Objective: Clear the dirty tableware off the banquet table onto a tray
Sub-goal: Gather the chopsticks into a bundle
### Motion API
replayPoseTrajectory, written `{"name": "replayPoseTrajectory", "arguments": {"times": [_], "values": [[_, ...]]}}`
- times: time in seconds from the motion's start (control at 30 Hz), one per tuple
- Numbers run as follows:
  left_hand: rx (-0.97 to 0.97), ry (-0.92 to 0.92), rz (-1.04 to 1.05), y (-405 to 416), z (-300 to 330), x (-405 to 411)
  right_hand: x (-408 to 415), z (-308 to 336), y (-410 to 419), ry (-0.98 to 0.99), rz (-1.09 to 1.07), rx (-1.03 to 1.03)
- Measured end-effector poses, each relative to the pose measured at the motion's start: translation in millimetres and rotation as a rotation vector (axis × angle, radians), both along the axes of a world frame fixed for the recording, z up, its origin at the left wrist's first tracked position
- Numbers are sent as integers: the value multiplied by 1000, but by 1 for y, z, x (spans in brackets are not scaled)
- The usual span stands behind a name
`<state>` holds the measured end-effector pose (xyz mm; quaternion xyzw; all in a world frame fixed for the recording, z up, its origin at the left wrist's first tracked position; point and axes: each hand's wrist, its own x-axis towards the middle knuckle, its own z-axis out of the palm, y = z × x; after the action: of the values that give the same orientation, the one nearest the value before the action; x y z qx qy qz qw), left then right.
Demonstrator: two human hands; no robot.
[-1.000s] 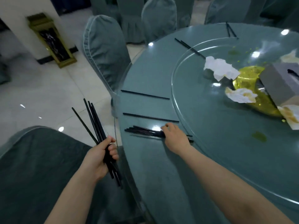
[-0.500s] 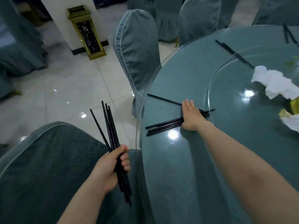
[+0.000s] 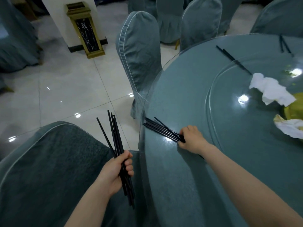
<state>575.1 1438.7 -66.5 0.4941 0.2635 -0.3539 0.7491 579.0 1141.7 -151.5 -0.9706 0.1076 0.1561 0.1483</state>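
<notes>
My left hand (image 3: pixel 117 171) grips a bundle of several black chopsticks (image 3: pixel 113 133) upright beside the table's edge, over a chair back. On the round teal banquet table (image 3: pixel 188 89), my right hand (image 3: pixel 191 139) has its fingers curled round a second bunch of black chopsticks (image 3: pixel 159 128) lying flat at the rim, their tips reaching the edge. A further pair of chopsticks (image 3: pixel 229 57) lies at the rim of the glass turntable (image 3: pixel 246 136), and another pair (image 3: pixel 284 45) lies at the far right. No tray is in view.
Crumpled white napkins (image 3: pixel 270 89) and a soiled napkin (image 3: pixel 290 126) lie on the turntable beside a yellow spill (image 3: pixel 295 108). Chairs with teal covers (image 3: pixel 141 51) stand round the table, one (image 3: pixel 41 169) right below me. A gold and black stand (image 3: pixel 85 28) stands on the tiled floor.
My right hand has swept the loose chopsticks into one bunch, pulled it toward the table's edge and curled its fingers round it. My left hand keeps its bundle.
</notes>
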Motion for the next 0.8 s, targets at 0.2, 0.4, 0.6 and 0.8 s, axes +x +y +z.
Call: {"name": "replayPoseTrajectory", "arguments": {"times": [0.2, 0.4, 0.6, 0.8], "values": [[-47, 23, 41, 14, 11, -2, -47, 2, 28, -3, -110, 134], [-92, 18, 48, 25, 22, -16, -79, 4, 53, 41, -183, -39], [-74, -4, 82, 51, 26, -45, -103, 5, 74, 58, -197, -66], [-63, 5, 129, 71, 26, -82, -128, 2, 92, 25, -86, -298]]}}
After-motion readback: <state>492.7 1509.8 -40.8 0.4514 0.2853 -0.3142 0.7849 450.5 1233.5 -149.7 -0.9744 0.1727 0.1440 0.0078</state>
